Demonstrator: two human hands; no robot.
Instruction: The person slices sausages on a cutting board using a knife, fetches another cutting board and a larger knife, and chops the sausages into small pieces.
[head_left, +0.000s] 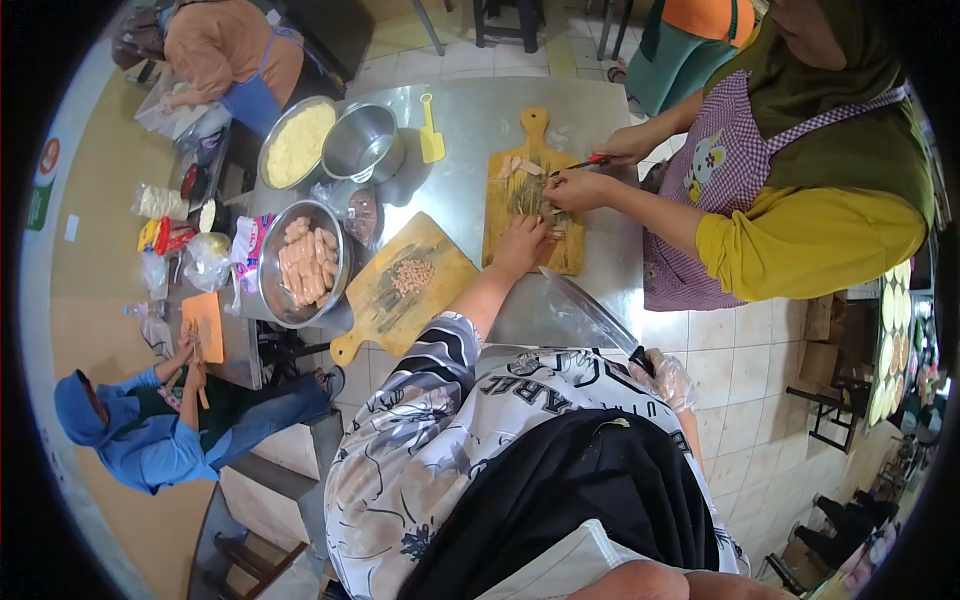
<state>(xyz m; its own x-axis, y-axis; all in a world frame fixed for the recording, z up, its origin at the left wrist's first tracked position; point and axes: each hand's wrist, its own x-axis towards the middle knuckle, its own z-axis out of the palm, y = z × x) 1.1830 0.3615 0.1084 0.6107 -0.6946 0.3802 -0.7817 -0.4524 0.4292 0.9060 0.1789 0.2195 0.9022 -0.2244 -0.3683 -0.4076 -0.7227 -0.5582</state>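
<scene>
My left hand (522, 244) rests on the lower part of a wooden cutting board (496, 240), fingers slightly spread, beside thin strips of pinkish food. My gloved right hand (668, 380) grips the black handle of a large knife (592, 312) near the table's front edge, its blade slanting up-left towards the board. A co-worker's hands (600, 170) work over the same board with a small red-handled knife (592, 161). More cut pieces (522, 166) lie at its upper end. Left of my forearm, a second cutting board (437, 262) carries a small heap of diced pieces (412, 278).
A metal bowl of sausages (308, 262), a bowl of yellow food (300, 143), a metal pot (362, 143) and a yellow scoop (431, 130) stand or lie at left on the metal table (470, 100). Other people work at upper left and lower left.
</scene>
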